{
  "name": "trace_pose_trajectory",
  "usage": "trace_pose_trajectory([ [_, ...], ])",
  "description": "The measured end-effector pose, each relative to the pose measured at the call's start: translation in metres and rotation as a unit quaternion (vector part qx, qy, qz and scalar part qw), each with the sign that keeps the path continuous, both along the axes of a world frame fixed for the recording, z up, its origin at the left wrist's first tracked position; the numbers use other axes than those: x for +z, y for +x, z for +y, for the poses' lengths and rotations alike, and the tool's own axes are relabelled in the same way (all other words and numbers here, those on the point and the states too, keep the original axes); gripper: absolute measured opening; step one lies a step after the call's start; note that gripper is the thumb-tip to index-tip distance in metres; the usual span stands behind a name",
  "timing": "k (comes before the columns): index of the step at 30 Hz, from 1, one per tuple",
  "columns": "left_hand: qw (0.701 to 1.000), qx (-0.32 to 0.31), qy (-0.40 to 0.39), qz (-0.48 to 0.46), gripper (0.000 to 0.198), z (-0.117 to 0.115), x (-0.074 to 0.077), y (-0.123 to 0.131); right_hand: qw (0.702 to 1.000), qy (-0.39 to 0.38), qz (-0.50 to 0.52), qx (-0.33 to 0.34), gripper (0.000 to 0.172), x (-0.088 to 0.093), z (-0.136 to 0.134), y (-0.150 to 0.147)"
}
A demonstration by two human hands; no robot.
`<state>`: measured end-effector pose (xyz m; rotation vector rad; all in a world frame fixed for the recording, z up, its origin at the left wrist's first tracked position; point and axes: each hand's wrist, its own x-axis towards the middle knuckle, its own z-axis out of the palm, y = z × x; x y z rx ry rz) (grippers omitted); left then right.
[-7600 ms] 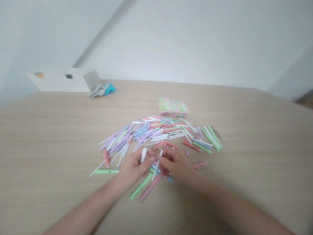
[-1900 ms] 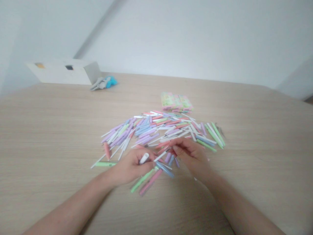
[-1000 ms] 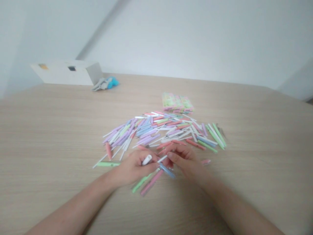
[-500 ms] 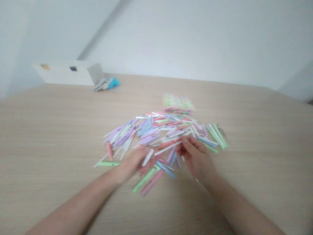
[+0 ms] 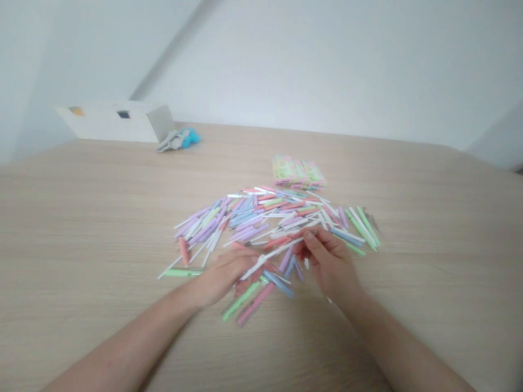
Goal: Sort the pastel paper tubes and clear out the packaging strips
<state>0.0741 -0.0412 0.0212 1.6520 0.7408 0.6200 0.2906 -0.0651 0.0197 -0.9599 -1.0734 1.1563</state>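
My left hand is closed around a short white pen barrel, which tilts up to the right. Between the thumb and fingers of my right hand is a thin white pen refill. The refill's lower left end meets the upper end of the barrel, and the two are nearly in line. Blur hides whether it sits inside. Beneath and behind both hands lies a loose heap of pen parts, with purple, blue, red, green and white pieces. Green and pink pen barrels lie just below my left hand.
Behind the heap sits a stack of green and pink packets. A white box stands at the back left, with a grey and blue crumpled item beside it. A pale wall rises behind the wooden table.
The gap between the refill and the white barrel has closed; their ends now meet. My left hand has turned slightly, bringing the barrel in line with the refill. My right hand has barely moved.
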Motion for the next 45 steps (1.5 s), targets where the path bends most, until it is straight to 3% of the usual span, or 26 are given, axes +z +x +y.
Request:
trace_pose_trajectory([
  [5,0.998,-0.028,-0.063,-0.01,0.034,0.0,0.002,-0.001,0.998,-0.001,-0.061,0.005,0.02,0.005,-0.001,-0.001],
  [11,0.996,-0.042,-0.083,-0.012,0.039,0.0,-0.007,-0.002,0.988,0.008,-0.138,0.072,0.023,0.011,-0.005,-0.011],
  [22,0.994,-0.041,-0.098,-0.029,0.038,-0.001,-0.009,0.004,0.99,-0.036,-0.111,0.084,0.026,0.007,-0.004,-0.014],
  [29,0.996,-0.048,-0.078,-0.022,0.038,0.0,-0.012,0.002,0.992,-0.027,-0.01,0.12,0.02,0.001,-0.005,-0.012],
  [36,0.994,-0.047,-0.092,-0.029,0.038,0.0,-0.011,0.003,0.991,-0.017,-0.118,0.054,0.022,0.007,-0.005,-0.011],
  [45,0.997,-0.047,-0.062,-0.019,0.034,-0.001,-0.009,0.003,0.99,-0.012,-0.128,0.057,0.023,0.005,-0.004,-0.014],
])
